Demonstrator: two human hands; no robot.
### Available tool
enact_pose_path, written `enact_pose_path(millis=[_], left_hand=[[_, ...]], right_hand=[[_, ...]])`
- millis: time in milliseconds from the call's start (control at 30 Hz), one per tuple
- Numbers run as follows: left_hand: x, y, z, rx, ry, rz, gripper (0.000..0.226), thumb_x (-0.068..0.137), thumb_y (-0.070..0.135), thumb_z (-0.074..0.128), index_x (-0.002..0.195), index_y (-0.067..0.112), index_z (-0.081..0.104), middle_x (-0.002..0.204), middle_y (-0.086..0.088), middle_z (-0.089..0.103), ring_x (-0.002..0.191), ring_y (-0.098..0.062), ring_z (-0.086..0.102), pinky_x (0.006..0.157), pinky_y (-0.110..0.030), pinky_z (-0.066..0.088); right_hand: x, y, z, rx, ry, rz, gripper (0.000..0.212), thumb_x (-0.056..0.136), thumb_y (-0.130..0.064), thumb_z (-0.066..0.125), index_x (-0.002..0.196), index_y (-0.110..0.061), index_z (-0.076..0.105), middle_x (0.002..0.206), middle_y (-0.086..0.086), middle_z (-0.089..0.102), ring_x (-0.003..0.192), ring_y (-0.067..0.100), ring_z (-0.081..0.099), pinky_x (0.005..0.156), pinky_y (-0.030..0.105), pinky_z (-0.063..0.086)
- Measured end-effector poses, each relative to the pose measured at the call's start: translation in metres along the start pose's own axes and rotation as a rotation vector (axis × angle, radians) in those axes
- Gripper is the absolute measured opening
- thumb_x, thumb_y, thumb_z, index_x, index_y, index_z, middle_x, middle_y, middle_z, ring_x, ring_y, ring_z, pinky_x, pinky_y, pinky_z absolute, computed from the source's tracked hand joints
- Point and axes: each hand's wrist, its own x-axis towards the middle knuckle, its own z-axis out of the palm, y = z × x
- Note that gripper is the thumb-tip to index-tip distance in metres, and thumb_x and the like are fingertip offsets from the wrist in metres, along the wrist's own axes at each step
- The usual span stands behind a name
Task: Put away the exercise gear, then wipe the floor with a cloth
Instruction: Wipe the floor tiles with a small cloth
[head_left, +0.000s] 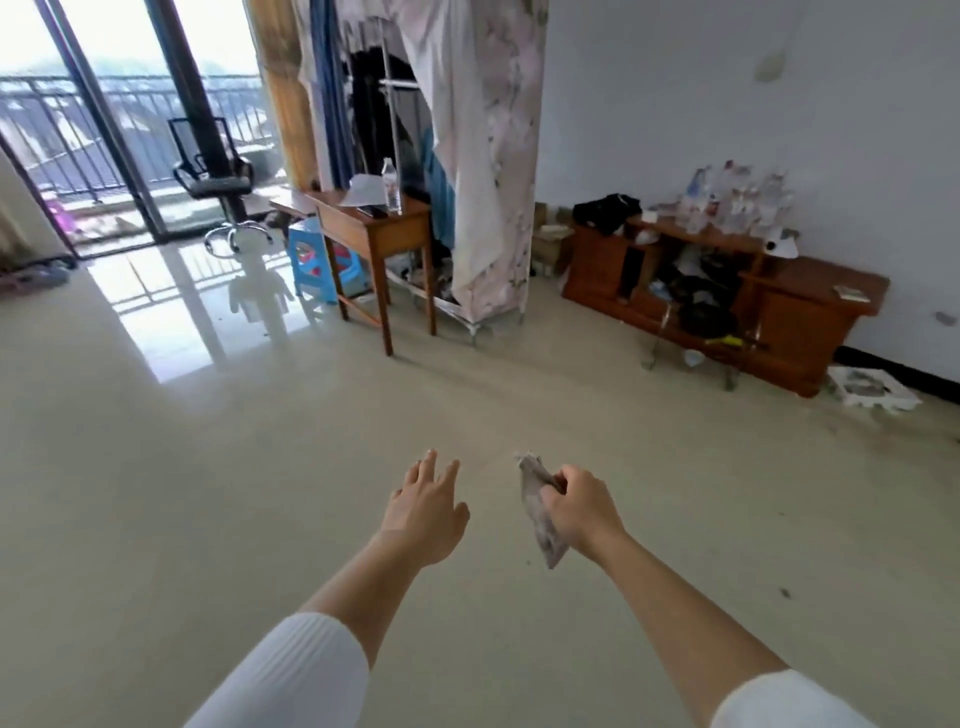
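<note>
A crumpled grey cloth (537, 512), hung lengthwise above the glossy beige floor (208, 467), is pinched by the right hand (582, 512) fingers (563, 477); the left hand (426, 501) is spread.

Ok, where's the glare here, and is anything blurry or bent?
Head view: daylight through the balcony door blows out the sky and glares off the glossy floor beside it; the wide lens bows the cabinet at the right; the bottles on it look soft; the right hand gripping the cloth is fairly sharp.
</note>
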Motion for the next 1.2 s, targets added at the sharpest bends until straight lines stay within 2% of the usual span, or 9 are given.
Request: enact_pose_path(millis=[100, 233, 333, 633, 767, 1000, 1100, 1200], left_hand=[[0.041, -0.07, -0.028, -0.041, 0.047, -0.112, 0.062, 0.096, 0.037, 0.039, 0.15, 0.021, 0.014, 0.159, -0.011, 0.002, 0.145, -0.03, 0.01, 0.114, -0.043, 0.024], [0.109, -0.158, -0.057, -0.073, 0.086, -0.247, 0.062, 0.097, 0.036, 0.04, 0.15, 0.02, 0.013, 0.159, -0.011, 0.002, 0.145, -0.031, 0.006, 0.115, -0.042, 0.019], [0.174, -0.222, -0.086, -0.074, 0.115, -0.343, 0.063, 0.096, 0.036, 0.041, 0.15, 0.019, 0.013, 0.159, -0.012, 0.003, 0.145, -0.032, 0.006, 0.117, -0.041, 0.016], [0.353, -0.391, -0.186, -0.126, 0.193, -0.604, 0.064, 0.094, 0.035, 0.042, 0.15, 0.021, 0.015, 0.158, -0.009, 0.008, 0.144, -0.028, 0.01, 0.111, -0.044, 0.026], [0.419, -0.468, -0.222, -0.121, 0.215, -0.69, 0.064, 0.093, 0.037, 0.043, 0.149, 0.02, 0.017, 0.158, -0.009, 0.01, 0.143, -0.028, 0.012, 0.11, -0.044, 0.029], [0.553, -0.638, -0.288, -0.061, 0.266, -0.762, 0.064, 0.092, 0.038, 0.044, 0.148, 0.02, 0.019, 0.157, -0.011, 0.012, 0.142, -0.028, 0.015, 0.108, -0.046, 0.03], [0.61, -0.722, -0.327, -0.086, 0.28, -0.8, 0.064, 0.092, 0.038, 0.043, 0.148, 0.019, 0.019, 0.157, -0.01, 0.012, 0.142, -0.029, 0.016, 0.108, -0.046, 0.03], [0.659, -0.795, -0.367, -0.092, 0.276, -0.849, 0.064, 0.093, 0.039, 0.043, 0.149, 0.019, 0.019, 0.157, -0.011, 0.012, 0.141, -0.03, 0.016, 0.108, -0.045, 0.029]], right_hand=[[0.065, -0.065, 0.045, -0.014, -0.069, -0.055, 0.015, 0.09, -0.02, 0.048, 0.077, -0.013, 0.046, 0.077, 0.006, 0.058, 0.073, 0.027, 0.055, 0.061, 0.03, 0.037], [0.157, -0.147, 0.106, -0.067, -0.147, -0.182, 0.015, 0.089, -0.021, 0.049, 0.076, -0.014, 0.046, 0.082, 0.009, 0.06, 0.076, 0.029, 0.055, 0.066, 0.033, 0.04], [0.235, -0.208, 0.147, -0.149, -0.221, -0.277, 0.01, 0.086, -0.018, 0.05, 0.081, -0.011, 0.054, 0.082, 0.01, 0.061, 0.079, 0.03, 0.056, 0.068, 0.033, 0.042], [0.451, -0.396, 0.255, -0.157, -0.435, -0.429, 0.016, 0.083, -0.014, 0.052, 0.09, -0.015, 0.066, 0.088, 0.007, 0.068, 0.085, 0.024, 0.061, 0.068, 0.03, 0.045], [0.524, -0.477, 0.309, -0.192, -0.495, -0.535, 0.02, 0.082, -0.013, 0.054, 0.091, -0.017, 0.071, 0.084, 0.004, 0.067, 0.081, 0.021, 0.06, 0.056, 0.022, 0.039], [0.66, -0.637, 0.434, -0.218, -0.504, -0.687, 0.023, 0.085, -0.019, 0.053, 0.096, -0.017, 0.073, 0.093, 0.006, 0.07, 0.083, 0.02, 0.06, 0.061, 0.024, 0.038], [0.721, -0.711, 0.488, -0.219, -0.529, -0.696, 0.025, 0.086, -0.018, 0.053, 0.101, -0.018, 0.073, 0.095, 0.007, 0.07, 0.083, 0.019, 0.059, 0.065, 0.023, 0.039], [0.78, -0.775, 0.529, -0.249, -0.547, -0.708, 0.024, 0.087, -0.017, 0.052, 0.1, -0.017, 0.073, 0.093, 0.007, 0.071, 0.08, 0.019, 0.059, 0.058, 0.024, 0.04]])
